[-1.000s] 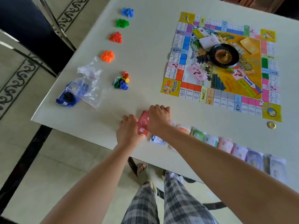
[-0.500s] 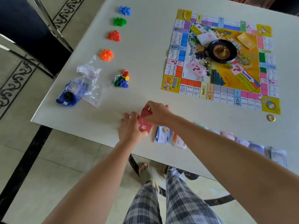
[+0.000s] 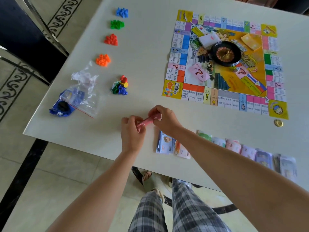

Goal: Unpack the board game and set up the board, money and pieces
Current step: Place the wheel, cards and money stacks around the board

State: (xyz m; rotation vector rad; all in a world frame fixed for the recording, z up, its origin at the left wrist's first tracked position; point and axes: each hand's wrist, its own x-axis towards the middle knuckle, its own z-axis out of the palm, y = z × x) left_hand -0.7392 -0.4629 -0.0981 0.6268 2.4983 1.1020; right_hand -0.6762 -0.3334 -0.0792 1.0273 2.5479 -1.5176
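Matt table (image 3: 150, 64), glossy clear plastic bag (image 3: 85, 97)

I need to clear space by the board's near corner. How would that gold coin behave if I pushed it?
The gold coin lies flat on the table, so a push would probably slide it rather than roll it. The tabletop looks smooth, so it may skid easily. It looks thin, so pinching it up may be awkward.

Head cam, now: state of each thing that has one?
left hand, pinching the red banknote bundle
right hand, pinching the same bundle
red banknote bundle, held above the table
game board, unfolded flat
roulette wheel, resting on the board
clear zip bag, crumpled, lying on the table
banknote stacks, laid in a row
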